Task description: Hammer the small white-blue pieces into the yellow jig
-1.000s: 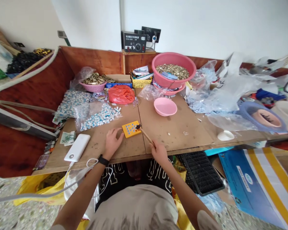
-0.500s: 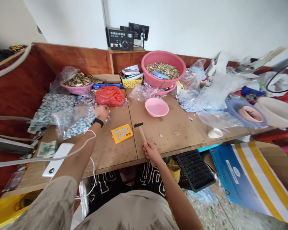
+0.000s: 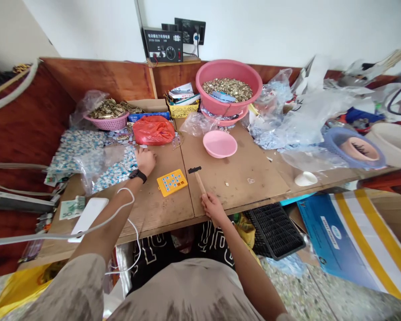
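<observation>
My left hand [image 3: 145, 161] lies at the right edge of a heap of small blue-and-white pieces [image 3: 118, 170], its fingers apart and touching the outer pieces. My right hand [image 3: 214, 208] is wrapped around the wooden handle of a hammer [image 3: 199, 182] at the table's front edge. The hammer's black head points away from me, just above the tabletop. Between my hands lies a yellow tray [image 3: 171, 183] with small blue-and-white squares in several of its slots. A pink bowl [image 3: 219, 144] stands beyond the hammer.
A red plastic bag [image 3: 154, 130] sits behind my left hand. A large pink basin [image 3: 203, 84] of brass-coloured parts stands at the back. Under my left forearm lies a white power bank [image 3: 90, 216], with a white cable crossing the arm. Plastic bags [image 3: 287, 129] cover the right side.
My left hand has gone from curled fingers over the heap to a flatter pose at its right edge. The hammer stays in my right hand. The camera view has shifted slightly.
</observation>
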